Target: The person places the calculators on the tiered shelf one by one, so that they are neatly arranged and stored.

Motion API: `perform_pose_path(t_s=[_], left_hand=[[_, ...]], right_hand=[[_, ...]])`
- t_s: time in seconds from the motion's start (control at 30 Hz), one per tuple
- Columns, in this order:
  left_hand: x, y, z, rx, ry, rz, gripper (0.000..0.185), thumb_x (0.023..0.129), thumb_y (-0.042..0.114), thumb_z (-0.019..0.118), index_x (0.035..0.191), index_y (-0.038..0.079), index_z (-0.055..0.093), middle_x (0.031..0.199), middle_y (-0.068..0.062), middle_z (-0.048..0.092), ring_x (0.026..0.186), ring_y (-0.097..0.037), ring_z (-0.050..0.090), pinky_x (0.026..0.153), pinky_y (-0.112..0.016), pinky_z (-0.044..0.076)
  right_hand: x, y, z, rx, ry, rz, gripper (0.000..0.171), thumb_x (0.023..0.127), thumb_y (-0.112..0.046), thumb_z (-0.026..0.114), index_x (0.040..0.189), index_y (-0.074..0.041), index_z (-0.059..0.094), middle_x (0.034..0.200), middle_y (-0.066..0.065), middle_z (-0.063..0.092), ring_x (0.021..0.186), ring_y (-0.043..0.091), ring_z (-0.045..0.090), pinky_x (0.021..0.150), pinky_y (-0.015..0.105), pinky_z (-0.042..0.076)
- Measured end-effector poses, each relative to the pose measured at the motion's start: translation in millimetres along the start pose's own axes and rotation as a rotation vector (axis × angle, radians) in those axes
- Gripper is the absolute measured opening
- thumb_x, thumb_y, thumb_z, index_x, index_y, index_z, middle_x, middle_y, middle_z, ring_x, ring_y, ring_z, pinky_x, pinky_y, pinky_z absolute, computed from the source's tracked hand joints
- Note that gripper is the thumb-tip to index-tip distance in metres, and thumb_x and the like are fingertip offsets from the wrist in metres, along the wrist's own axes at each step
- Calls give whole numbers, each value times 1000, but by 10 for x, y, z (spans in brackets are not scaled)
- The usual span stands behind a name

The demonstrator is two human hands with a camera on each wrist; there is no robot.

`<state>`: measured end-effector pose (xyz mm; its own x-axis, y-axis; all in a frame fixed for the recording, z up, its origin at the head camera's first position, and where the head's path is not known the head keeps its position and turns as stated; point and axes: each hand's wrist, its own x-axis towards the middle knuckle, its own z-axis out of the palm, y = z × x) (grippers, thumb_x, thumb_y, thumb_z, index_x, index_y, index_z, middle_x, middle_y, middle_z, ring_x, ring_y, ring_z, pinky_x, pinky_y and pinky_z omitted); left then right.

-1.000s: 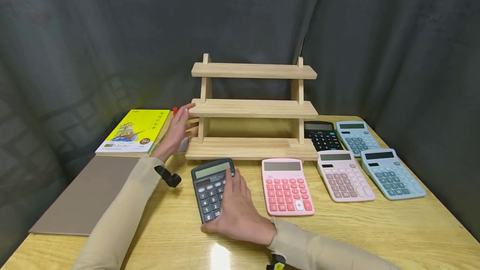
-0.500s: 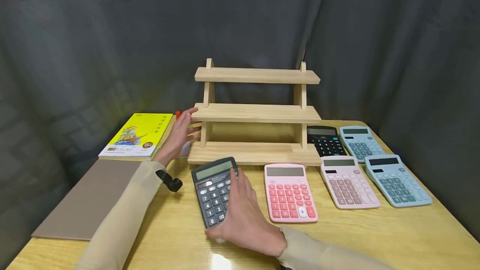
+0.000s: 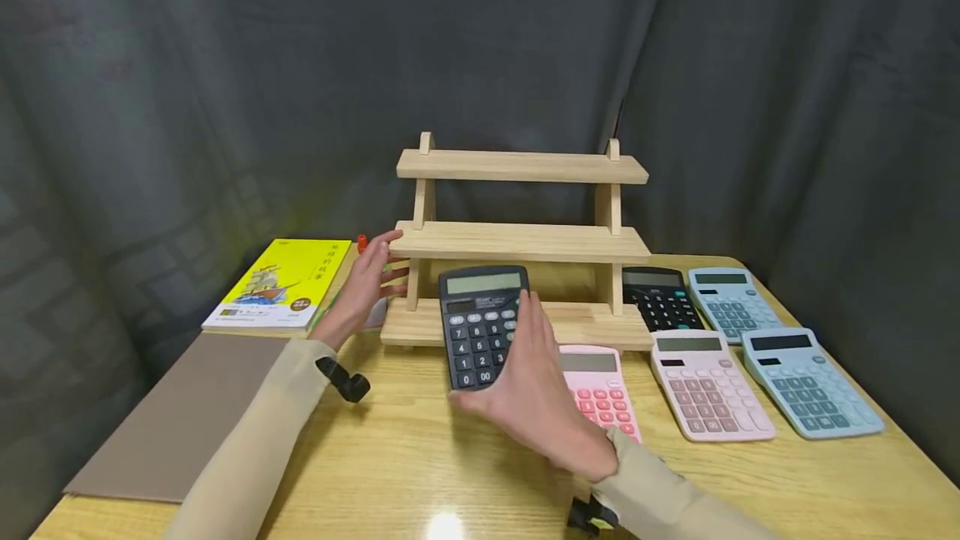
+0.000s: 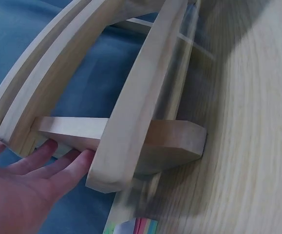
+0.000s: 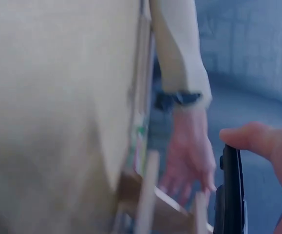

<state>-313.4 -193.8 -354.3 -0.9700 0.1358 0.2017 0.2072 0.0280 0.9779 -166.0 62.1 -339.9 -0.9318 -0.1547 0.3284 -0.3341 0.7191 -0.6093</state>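
Note:
A three-tier wooden shelf [image 3: 521, 242] stands at the back of the table. My left hand [image 3: 369, 277] rests with straight fingers against the shelf's left end; in the left wrist view its fingers [image 4: 48, 165] touch the wooden side piece [image 4: 131, 131]. My right hand [image 3: 534, 382] grips a black calculator [image 3: 482, 325] by its right edge and holds it lifted and tilted up in front of the lowest tier. The right wrist view is blurred and shows the calculator's edge [image 5: 231, 195] under my thumb.
A pink calculator [image 3: 600, 390] lies partly under my right hand. Further right lie a pale pink calculator [image 3: 708, 383], two blue ones [image 3: 810, 382] [image 3: 731, 292] and another black one [image 3: 660, 297]. A yellow book [image 3: 288, 282] and a grey folder [image 3: 180, 411] lie at the left.
My right hand has lifted the black calculator off the table and carried it up and to the right, toward the shelf. The left hand has stayed at the shelf's left end.

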Motion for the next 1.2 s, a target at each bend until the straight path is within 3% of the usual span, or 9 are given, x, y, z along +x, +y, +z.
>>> perform_pose_path(t_s=[0.5, 0.83, 1.0, 1.2], left_hand=[[-18, -43, 13, -29, -5, -6, 52, 112, 37, 31, 159, 16, 28, 148, -28, 39, 134, -48, 45, 106, -60, 41], [-16, -21, 31, -42, 3, -4, 49, 112, 32, 36, 158, 17, 31, 147, -28, 41, 132, -50, 46, 105, -62, 40], [-39, -26, 5, -37, -4, -4, 49, 112, 33, 34, 158, 17, 30, 150, -26, 37, 132, -49, 46, 104, -63, 41], [-53, -54, 7, -45, -6, -4, 49, 112, 33, 35, 158, 18, 31, 152, -25, 35, 132, -49, 46, 104, -62, 42]], right_hand=[[1103, -130, -287, -54, 40, 73, 150, 64, -64, 88, 157, 7, -7, 164, 26, -9, 152, 38, -2, 122, 45, 4], [1856, -376, -499, -115, 50, 93, 145, 66, -63, 87, 157, 10, 2, 164, 29, 3, 152, 40, 8, 121, 49, 15], [2087, -489, -469, -142, 2, 110, 144, 66, -65, 86, 157, 10, 3, 164, 28, 7, 151, 38, 12, 121, 45, 19], [2290, -516, -410, -176, 6, 123, 140, 66, -66, 85, 155, 12, 11, 151, 26, 28, 137, 37, 33, 113, 45, 33]])
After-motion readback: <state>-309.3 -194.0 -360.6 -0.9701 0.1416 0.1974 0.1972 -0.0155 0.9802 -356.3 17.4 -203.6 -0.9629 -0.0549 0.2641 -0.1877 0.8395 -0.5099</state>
